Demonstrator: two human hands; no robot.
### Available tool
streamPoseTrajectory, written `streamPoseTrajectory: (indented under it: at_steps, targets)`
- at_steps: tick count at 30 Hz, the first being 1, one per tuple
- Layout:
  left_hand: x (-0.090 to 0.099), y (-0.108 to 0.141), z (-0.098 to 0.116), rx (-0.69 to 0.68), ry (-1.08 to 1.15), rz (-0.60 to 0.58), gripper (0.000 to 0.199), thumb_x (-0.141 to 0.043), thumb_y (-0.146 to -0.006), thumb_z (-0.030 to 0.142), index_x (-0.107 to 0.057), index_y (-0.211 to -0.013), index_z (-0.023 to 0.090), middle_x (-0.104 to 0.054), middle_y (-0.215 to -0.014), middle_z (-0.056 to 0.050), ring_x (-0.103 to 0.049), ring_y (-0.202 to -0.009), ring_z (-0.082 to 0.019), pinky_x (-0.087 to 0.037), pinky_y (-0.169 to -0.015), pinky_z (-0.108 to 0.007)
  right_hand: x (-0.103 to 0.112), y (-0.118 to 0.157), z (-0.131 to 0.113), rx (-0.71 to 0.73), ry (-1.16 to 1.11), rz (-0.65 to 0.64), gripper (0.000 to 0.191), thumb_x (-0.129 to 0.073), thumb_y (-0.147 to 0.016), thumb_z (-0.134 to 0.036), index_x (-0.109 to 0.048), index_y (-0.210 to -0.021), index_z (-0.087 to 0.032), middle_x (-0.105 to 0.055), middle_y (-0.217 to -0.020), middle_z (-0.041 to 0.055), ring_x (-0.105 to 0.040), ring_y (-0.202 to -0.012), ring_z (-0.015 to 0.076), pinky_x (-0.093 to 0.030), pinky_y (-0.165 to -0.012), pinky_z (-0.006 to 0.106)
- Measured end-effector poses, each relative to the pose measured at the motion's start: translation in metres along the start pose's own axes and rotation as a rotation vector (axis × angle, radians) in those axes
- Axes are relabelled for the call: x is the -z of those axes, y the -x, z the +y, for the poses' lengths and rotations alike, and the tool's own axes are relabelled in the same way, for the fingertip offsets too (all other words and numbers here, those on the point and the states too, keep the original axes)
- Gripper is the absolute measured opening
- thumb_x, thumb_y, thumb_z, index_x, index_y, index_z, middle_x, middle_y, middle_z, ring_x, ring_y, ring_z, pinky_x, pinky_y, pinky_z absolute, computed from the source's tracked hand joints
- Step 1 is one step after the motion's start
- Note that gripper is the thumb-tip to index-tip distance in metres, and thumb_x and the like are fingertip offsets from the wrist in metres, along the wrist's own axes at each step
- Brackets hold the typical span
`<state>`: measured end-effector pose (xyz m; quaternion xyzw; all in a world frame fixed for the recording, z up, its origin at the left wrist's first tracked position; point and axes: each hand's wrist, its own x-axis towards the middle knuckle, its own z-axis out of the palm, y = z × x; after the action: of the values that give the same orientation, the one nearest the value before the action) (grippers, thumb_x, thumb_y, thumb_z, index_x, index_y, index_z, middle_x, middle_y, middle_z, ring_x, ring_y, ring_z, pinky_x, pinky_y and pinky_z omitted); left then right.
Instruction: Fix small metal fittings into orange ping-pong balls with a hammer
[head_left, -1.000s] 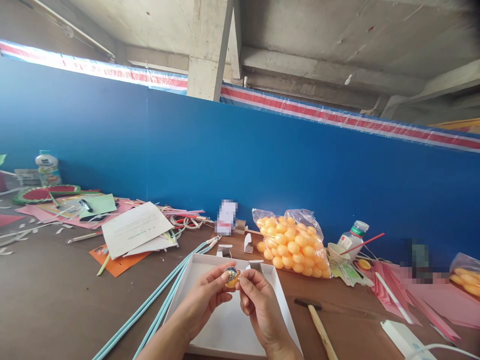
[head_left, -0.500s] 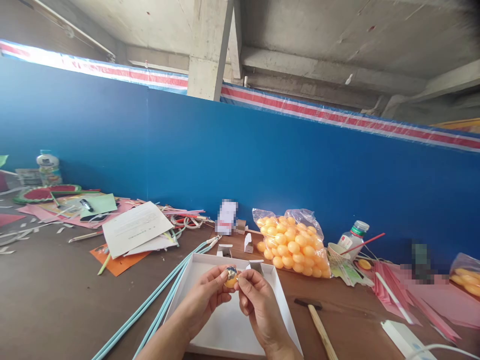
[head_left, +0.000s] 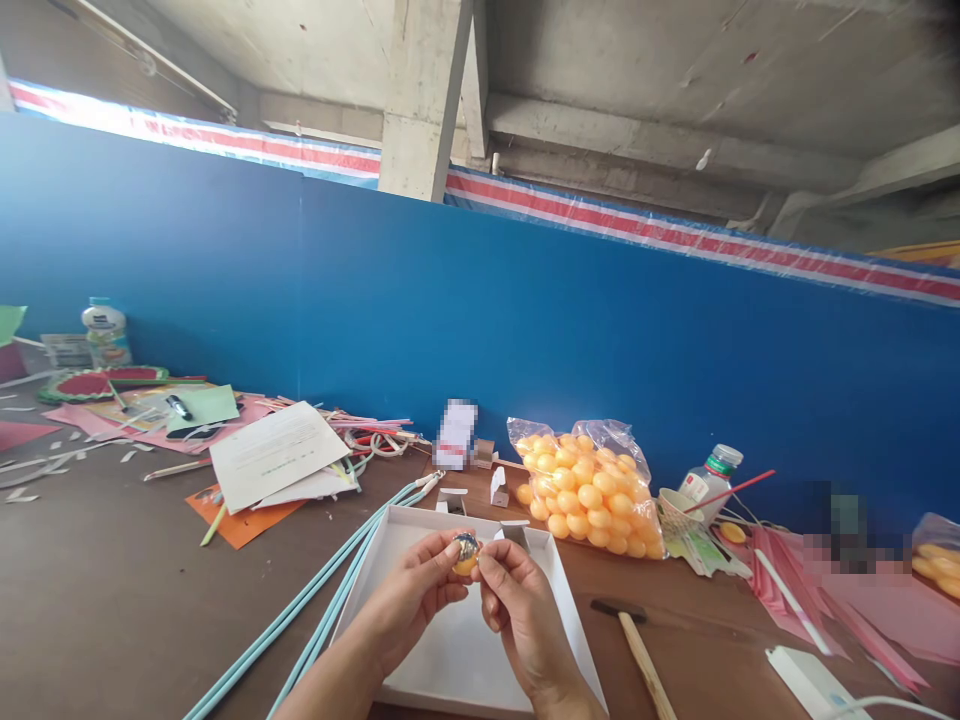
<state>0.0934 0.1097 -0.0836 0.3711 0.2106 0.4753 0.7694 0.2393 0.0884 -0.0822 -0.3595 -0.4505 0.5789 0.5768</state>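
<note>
Above a shallow white box (head_left: pixel 442 655) both hands meet at a small orange ball (head_left: pixel 465 567) whose top carries a shiny dark and gold patterned covering. My left hand (head_left: pixel 420 580) is closed, gripping the ball from the left between thumb and fingers. From the right, my right hand (head_left: pixel 516 590) pinches at the ball's edge, thumb against forefinger. Whatever lies between those right fingertips is too small to make out. Behind the box stands a clear plastic bag (head_left: pixel 589 490) of many orange balls like the held one.
A hammer (head_left: pixel 637 650) lies right of the box, near a white power strip (head_left: pixel 806 685). Light-blue cords (head_left: pixel 330 585) run along the left side. Papers (head_left: pixel 277 455) lie further left. A bottle (head_left: pixel 712 475) and paper cup (head_left: pixel 679 507) stand behind at right, before the blue partition (head_left: pixel 525 300).
The view has shifted slightly, so everything sits a little further right. Both hands keep nearly the same pose at the orange ball, which appears turned a little.
</note>
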Motion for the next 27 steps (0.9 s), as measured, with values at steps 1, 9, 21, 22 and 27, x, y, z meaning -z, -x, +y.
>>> streamPoseTrajectory:
  at_steps: [1,9,21,22,27]
  targets:
    - [-0.0001,0.0001,-0.0001,-0.003,-0.003,0.0,0.025,-0.061,-0.083,0.027,-0.064,-0.104,0.014,-0.065,-0.089,-0.007,-0.06,-0.079,-0.012,-0.046,-0.069,-0.023,0.0001,0.0,-0.0001,-0.001,0.002,0.0,0.016,-0.064,-0.081,-0.032,-0.058,-0.081,-0.017,-0.057,-0.069,-0.0031,-0.035,-0.045,0.0017,-0.024,-0.041,0.018]
    - [-0.0019,-0.0002,0.0006,0.0,-0.001,0.008,0.025,-0.062,-0.082,0.027,-0.064,-0.103,0.013,-0.065,-0.092,-0.008,-0.061,-0.082,-0.014,-0.047,-0.071,-0.023,0.0004,0.0002,-0.0005,-0.018,-0.003,0.003,0.017,-0.065,-0.08,-0.032,-0.058,-0.081,-0.017,-0.056,-0.067,-0.0032,-0.035,-0.045,0.0018,-0.023,-0.041,0.018]
    - [0.0003,-0.0004,-0.0003,-0.017,0.003,-0.012,0.025,-0.061,-0.083,0.028,-0.063,-0.102,0.013,-0.064,-0.089,-0.008,-0.06,-0.076,-0.013,-0.046,-0.074,-0.027,0.002,-0.0001,0.0,-0.057,-0.058,-0.047,0.016,-0.064,-0.081,-0.03,-0.058,-0.077,-0.016,-0.055,-0.067,-0.002,-0.034,-0.046,0.0025,-0.025,-0.041,0.018]
    - [0.0003,-0.0003,-0.0001,-0.018,0.001,-0.011,0.025,-0.061,-0.083,0.028,-0.063,-0.102,0.013,-0.065,-0.089,-0.008,-0.06,-0.076,-0.013,-0.046,-0.074,-0.027,0.002,-0.0004,0.0,-0.061,-0.052,-0.048,0.017,-0.064,-0.081,-0.031,-0.058,-0.076,-0.016,-0.055,-0.067,-0.0019,-0.034,-0.046,0.0026,-0.025,-0.041,0.018]
    - [0.0013,-0.0007,-0.0004,-0.015,-0.011,-0.008,0.027,-0.061,-0.082,0.029,-0.063,-0.104,0.013,-0.065,-0.089,-0.008,-0.06,-0.077,-0.013,-0.046,-0.074,-0.027,0.0024,-0.0008,-0.0009,-0.076,-0.024,-0.045,0.021,-0.063,-0.082,-0.034,-0.057,-0.075,-0.015,-0.053,-0.066,-0.0021,-0.033,-0.045,0.0026,-0.025,-0.041,0.018]
